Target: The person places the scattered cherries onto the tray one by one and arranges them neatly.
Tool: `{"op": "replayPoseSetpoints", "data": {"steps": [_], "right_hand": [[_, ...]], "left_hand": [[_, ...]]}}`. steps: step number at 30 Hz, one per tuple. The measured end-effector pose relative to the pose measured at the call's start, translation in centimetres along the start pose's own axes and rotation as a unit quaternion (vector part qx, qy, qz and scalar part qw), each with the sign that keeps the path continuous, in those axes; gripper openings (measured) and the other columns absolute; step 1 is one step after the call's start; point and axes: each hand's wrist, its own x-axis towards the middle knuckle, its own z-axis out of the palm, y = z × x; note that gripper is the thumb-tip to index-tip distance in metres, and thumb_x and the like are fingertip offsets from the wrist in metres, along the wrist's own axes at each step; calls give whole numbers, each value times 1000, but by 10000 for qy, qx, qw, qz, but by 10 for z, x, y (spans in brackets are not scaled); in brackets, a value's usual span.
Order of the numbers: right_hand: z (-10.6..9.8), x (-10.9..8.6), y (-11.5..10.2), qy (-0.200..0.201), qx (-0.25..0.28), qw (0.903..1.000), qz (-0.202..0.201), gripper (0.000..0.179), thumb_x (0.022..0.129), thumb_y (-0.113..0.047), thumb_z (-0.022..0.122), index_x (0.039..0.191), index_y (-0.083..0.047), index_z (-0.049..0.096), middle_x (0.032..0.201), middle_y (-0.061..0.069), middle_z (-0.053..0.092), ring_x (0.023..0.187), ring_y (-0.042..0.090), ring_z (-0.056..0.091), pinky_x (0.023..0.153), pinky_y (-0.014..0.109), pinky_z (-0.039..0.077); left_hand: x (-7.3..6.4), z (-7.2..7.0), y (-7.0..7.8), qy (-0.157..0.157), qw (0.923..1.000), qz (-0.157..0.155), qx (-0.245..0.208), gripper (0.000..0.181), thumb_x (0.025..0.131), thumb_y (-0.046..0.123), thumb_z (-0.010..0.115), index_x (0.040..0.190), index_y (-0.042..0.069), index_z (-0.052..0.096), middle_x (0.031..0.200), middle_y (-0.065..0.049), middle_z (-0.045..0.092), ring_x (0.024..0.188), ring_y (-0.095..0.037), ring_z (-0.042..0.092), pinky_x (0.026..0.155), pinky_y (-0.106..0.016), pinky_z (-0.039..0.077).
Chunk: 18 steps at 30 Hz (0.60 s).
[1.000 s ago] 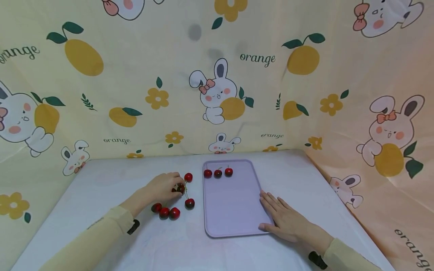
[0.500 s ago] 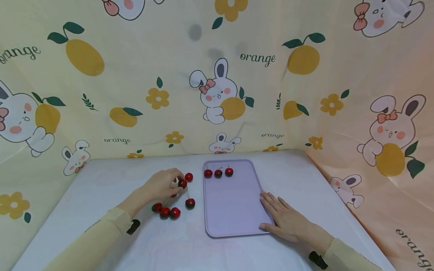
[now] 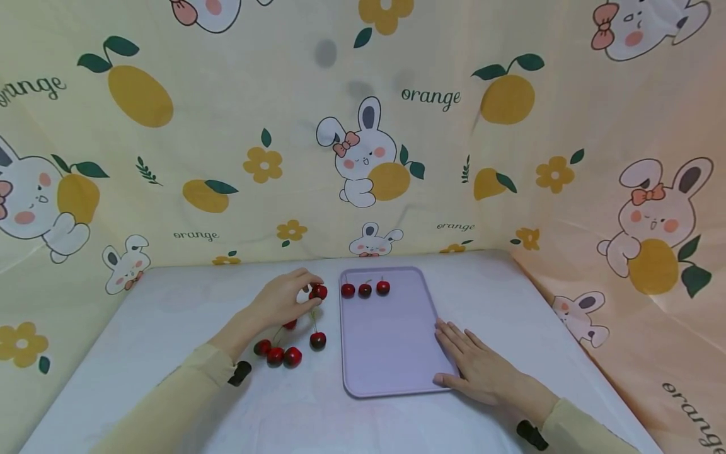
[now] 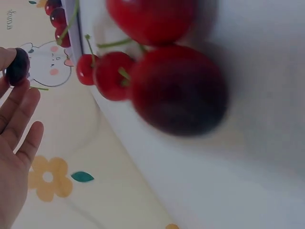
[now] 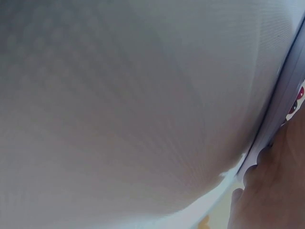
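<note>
My left hand (image 3: 283, 297) pinches a dark red cherry (image 4: 18, 67) between thumb and fingertips, lifted over the table just left of the tray. In the head view this cherry overlaps another red one behind it. Below and under the hand lie several loose cherries (image 3: 292, 357), some with green stems. The lilac tray (image 3: 391, 347) bears a row of three cherries (image 3: 365, 290) along its far left edge. My right hand (image 3: 476, 366) rests with straight fingers on the tray's right rim, its thumb over the near corner.
A white-covered table (image 3: 187, 302) carries everything. Behind it and at the right hangs a cream cloth (image 3: 306, 82) printed with rabbits, oranges and flowers. In the left wrist view, loose cherries (image 4: 178, 90) loom close to the camera.
My left hand has lifted a cherry from the loose group and moved it right and away, toward the tray's far left side. The right hand and the tray have stayed put.
</note>
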Motion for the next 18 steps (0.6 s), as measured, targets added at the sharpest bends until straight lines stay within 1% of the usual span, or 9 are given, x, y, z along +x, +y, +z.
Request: {"op": "replayPoseSetpoints", "data": {"steps": [4, 7, 13, 16, 18], "right_hand": [[0, 0, 0, -9, -6, 10000, -3, 91, 102, -66, 49, 159, 3, 34, 170, 17, 25, 155, 37, 26, 122, 58, 25], [-1, 0, 0, -24, 6, 10000, -9, 91, 102, -66, 49, 159, 4, 33, 170, 18, 24, 155, 37, 26, 122, 58, 25], [-2, 0, 0, -19, 61, 10000, -2, 91, 102, -65, 50, 159, 4, 33, 170, 18, 24, 155, 38, 25, 122, 59, 24], [-2, 0, 0, -9, 36, 10000, -10, 90, 102, -64, 50, 159, 4, 33, 170, 18, 24, 155, 38, 26, 122, 59, 24], [-1, 0, 0, 8, 36, 10000, -17, 90, 102, -64, 51, 159, 4, 34, 170, 18, 24, 155, 37, 26, 122, 59, 25]], "left_hand": [[10, 1, 9, 95, 9995, 299, 3, 40, 97, 28, 75, 134, 15, 69, 124, -3, 64, 106, -23, 65, 91, -40, 58], [19, 3, 17, 204, 9986, 493, -9, 42, 96, 27, 75, 135, 14, 69, 123, -4, 64, 106, -23, 64, 93, -40, 57], [41, 10, 34, 430, 9946, 926, -173, 40, 97, 27, 75, 133, 10, 70, 119, -4, 65, 100, -25, 66, 85, -36, 57], [52, 15, 43, 424, 9931, 1039, -346, 39, 97, 27, 75, 132, 10, 70, 119, -5, 65, 100, -24, 67, 83, -35, 56], [58, 18, 49, 401, 9927, 1053, -419, 39, 97, 28, 75, 132, 11, 70, 122, -5, 65, 100, -22, 66, 81, -33, 56]]}}
